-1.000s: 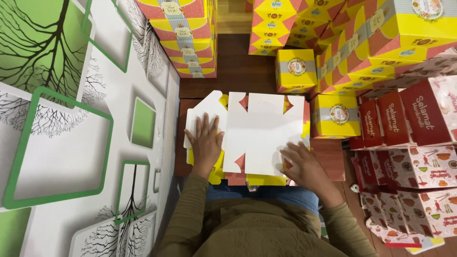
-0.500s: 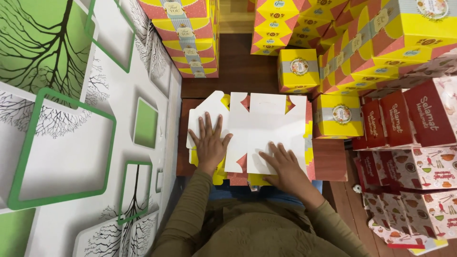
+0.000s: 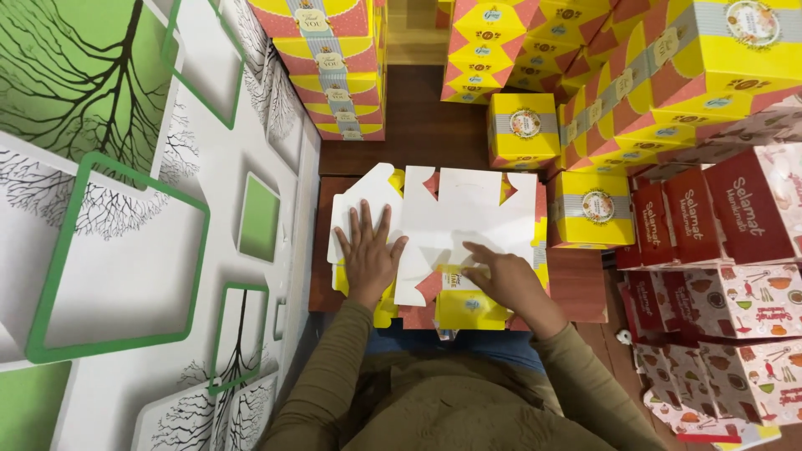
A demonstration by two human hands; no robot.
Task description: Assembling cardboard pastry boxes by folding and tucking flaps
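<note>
— So, where's the flat carton blank (image 3: pixel 468 221)?
— White side up on a stack of blanks, on the brown worktop (image 3: pixel 576 292), right in front of the person.
— Left hand (image 3: pixel 369 255)?
— Flat, fingers spread, pressing the blank's left part. Not gripping anything.
— Right hand (image 3: pixel 505 280)?
— Fingers together on a yellow flap (image 3: pixel 468 305) at the near edge; can't tell if pinched or just pressed.
— Around it?
— Folded yellow boxes (image 3: pixel 589 209) stacked behind & right, red ones (image 3: pixel 718 221) further right.

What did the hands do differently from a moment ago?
The right hand slid in toward the middle of the flat white cardboard sheet and folded its near flap up, showing yellow. The left hand stayed flat on the sheet. The stacked boxes did not move.
</note>
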